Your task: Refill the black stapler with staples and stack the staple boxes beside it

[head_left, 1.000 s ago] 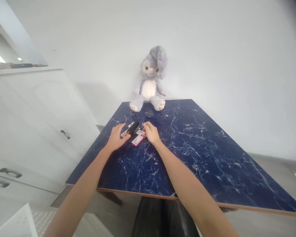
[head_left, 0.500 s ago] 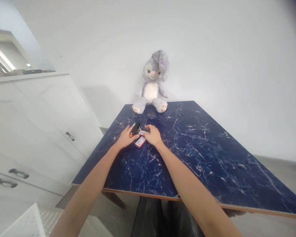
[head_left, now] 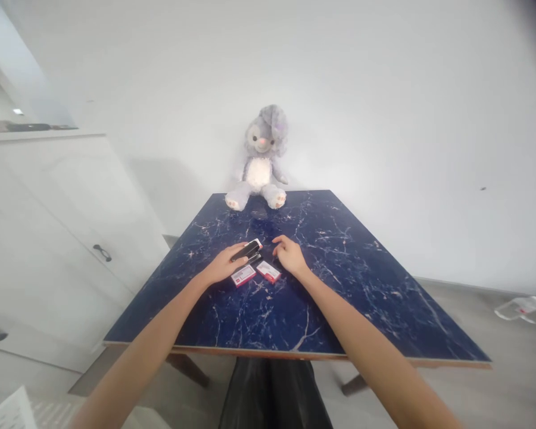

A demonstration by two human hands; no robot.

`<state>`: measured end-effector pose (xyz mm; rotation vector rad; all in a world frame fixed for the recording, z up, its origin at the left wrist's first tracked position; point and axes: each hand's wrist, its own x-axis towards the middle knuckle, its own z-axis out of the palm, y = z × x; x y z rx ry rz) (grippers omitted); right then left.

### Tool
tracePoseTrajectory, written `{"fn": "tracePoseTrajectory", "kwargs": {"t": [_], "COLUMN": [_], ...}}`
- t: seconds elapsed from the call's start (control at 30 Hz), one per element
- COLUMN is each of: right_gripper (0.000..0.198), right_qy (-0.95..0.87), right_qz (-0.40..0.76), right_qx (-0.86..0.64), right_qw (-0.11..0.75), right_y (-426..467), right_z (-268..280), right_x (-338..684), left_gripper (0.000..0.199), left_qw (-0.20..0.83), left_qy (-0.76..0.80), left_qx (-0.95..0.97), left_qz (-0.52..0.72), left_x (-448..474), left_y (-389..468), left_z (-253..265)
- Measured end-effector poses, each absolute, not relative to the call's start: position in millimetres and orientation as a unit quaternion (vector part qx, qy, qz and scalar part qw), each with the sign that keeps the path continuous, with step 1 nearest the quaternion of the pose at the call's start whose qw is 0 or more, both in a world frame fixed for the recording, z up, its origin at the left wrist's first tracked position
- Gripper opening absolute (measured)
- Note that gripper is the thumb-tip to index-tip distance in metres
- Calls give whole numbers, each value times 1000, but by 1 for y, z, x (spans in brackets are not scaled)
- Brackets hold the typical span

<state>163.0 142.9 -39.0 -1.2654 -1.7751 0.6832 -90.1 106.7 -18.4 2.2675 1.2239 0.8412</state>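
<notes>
My left hand (head_left: 226, 262) is closed round a black stapler (head_left: 246, 252), held at a slant just above the table. Part of a white and red box (head_left: 256, 242) shows behind the stapler. Two small white boxes with red edges lie flat in front: the left box (head_left: 243, 275) near my left thumb, the right box (head_left: 268, 271) below my right hand. My right hand (head_left: 292, 256) hovers to the right of the stapler, thumb and forefinger bent but apart, nothing visible between them.
A grey plush rabbit (head_left: 259, 164) sits at the far edge of the dark blue marbled table (head_left: 339, 286), against the white wall. White cabinets (head_left: 58, 238) with dark handles stand to the left. A clear plastic object (head_left: 520, 308) lies on the floor at right.
My view has shifted right. My right hand has moved away from the stapler and boxes. The boxes now lie apart, and the stapler has turned flatter in my left hand.
</notes>
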Motion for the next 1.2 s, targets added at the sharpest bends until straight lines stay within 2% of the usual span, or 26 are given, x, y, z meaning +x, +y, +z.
{"fn": "tracePoseTrajectory", "kwargs": {"t": [0.07,0.23,0.3,0.37,0.43,0.57,0.83,0.9,1.07,1.2], "right_gripper": [40,23,24,23,24,36,46,47,52,56], "right_qy": [-672,-740,-745,-733,-709,-645,-603,-608,-601,-591], "right_qz": [292,316,327,339,353,366,378,372,367,386], "right_qx": [-520,-442,-421,-428,-451,-474,-491,-490,-496,-490], "right_qw": [439,397,400,405,411,475,502,501,508,511], "right_y": [145,150,150,149,148,151,163,162,159,158], "right_z": [-39,-36,-35,-36,-37,-42,-47,-47,-45,-44], "right_x": [177,185,184,182,179,174,174,174,174,174], "left_gripper": [53,41,45,54,55,60,58,58,58,60], "left_qw": [219,121,120,140,150,143,26,11,31,69], "left_qy": [412,376,399,443,448,462,491,480,491,490], "left_qx": [836,885,870,826,817,756,545,555,679,668], "left_qz": [288,248,264,318,331,441,679,679,544,555], "left_x": [-79,-62,-62,-63,-66,-68,-41,-30,-10,-12], "left_y": [102,126,135,139,138,134,151,151,142,137], "left_z": [-14,-5,-10,-18,-27,-32,8,13,0,-9]}}
